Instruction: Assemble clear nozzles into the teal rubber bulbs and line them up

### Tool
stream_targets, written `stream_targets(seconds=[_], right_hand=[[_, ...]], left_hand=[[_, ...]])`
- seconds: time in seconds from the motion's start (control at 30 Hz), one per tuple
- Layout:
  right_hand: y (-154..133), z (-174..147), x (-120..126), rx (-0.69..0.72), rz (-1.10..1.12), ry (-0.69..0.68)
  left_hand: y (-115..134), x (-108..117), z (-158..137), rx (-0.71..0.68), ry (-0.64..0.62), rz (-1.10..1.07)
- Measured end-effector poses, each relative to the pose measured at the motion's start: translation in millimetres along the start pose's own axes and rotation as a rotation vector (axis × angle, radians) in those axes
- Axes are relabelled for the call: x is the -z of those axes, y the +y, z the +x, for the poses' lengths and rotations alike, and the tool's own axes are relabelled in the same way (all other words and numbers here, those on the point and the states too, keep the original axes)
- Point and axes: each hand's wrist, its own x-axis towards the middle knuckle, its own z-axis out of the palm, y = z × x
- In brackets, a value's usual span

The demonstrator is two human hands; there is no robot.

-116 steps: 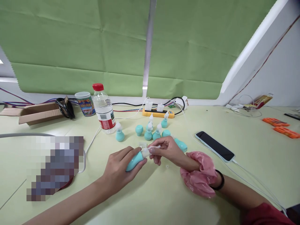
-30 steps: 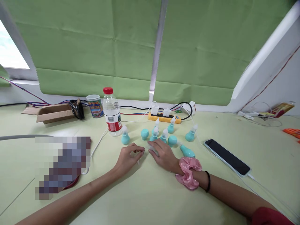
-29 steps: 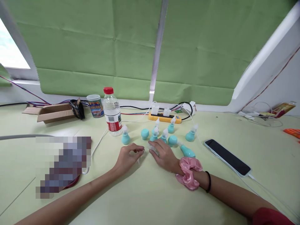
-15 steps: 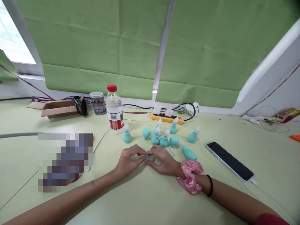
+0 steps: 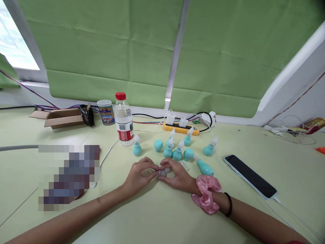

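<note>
Fingertips of my left hand [image 5: 139, 175] and my right hand [image 5: 178, 175] meet low over the table, both pinched on a small clear plastic piece [image 5: 161, 173]. Its exact shape is partly covered by the fingers. Another small clear part [image 5: 167, 170] shows inside the curve of my right hand. Just beyond the hands stand several teal bulb nasal aspirators with clear tips, one of them an aspirator [image 5: 177, 154] near the right knuckles. A teal bulb without a tip [image 5: 188, 154] is beside it. One aspirator [image 5: 205, 167] lies on its side, and a clear tube-like piece [image 5: 184, 165] rests by my right hand.
A water bottle [image 5: 124, 125] with a red cap and a printed can [image 5: 106, 113] stand at back left, near an open cardboard box [image 5: 66, 118]. A yellow power strip [image 5: 180, 128] lies behind the aspirators. A phone [image 5: 251, 176] on a cable lies right.
My right fingers have opened a little and shifted around the clear piece, so more of the small parts shows. The left hand stays nearly in place.
</note>
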Motion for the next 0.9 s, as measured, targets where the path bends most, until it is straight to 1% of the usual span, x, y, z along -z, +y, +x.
stream_targets(seconds=[0.17,0.33,0.53,0.73,0.9], right_hand=[[0.4,-0.1,-0.4,0.018,0.001,0.010],[-0.2,1.0,0.2,0.054,-0.039,0.033],[-1.2,1.6,0.9,0.065,-0.048,0.036],[-1.4,1.4,1.1,0.070,-0.050,0.030],[-0.1,1.1,0.0,0.088,-0.055,0.040]], left_hand=[[-1.4,-0.5,0.8,-0.048,0.012,0.016],[-1.1,-0.3,1.2,-0.064,-0.021,0.034],[-1.3,-0.4,1.8,-0.092,-0.039,0.028],[-1.5,-0.8,2.8,-0.060,-0.054,0.024],[0.1,-0.2,2.3,-0.005,-0.060,0.029]])
